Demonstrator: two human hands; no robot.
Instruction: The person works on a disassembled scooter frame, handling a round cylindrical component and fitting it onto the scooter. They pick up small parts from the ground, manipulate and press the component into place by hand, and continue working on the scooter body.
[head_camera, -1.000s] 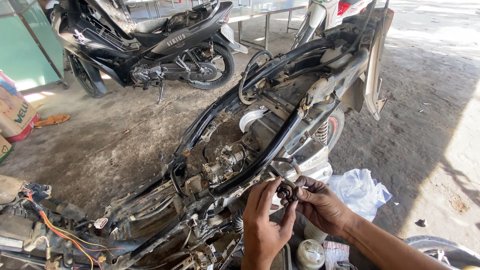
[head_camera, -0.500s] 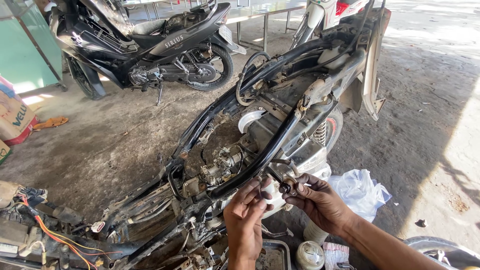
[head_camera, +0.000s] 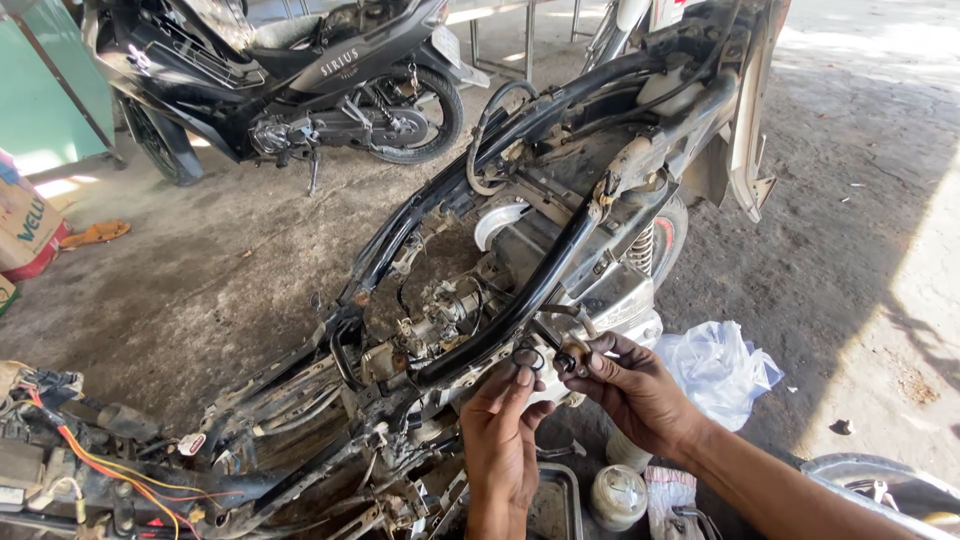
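Both hands are working at the lower frame tube of one stripped motorcycle (head_camera: 560, 250), whose bare black frame is running from the upper right down to the lower left. Right hand (head_camera: 635, 390) is pinching a small metal part (head_camera: 572, 352) between thumb and fingertips, close against the tube. Left hand (head_camera: 505, 435) is reaching up from below with its fingers narrowed; its fingertips are touching a thin dark ring (head_camera: 528, 355) just beside that part, though whether they are gripping it cannot be told.

Two motorcycles are showing in all: the stripped one and a second, complete black one (head_camera: 290, 80) standing at the top left, well apart. One crumpled plastic bag (head_camera: 715, 365) is lying on the concrete ground just right of the right hand. One small round jar (head_camera: 618, 497) is sitting below the hands, beside a metal tray (head_camera: 555, 505). Orange and red wires (head_camera: 90, 465) are trailing at the lower left corner.
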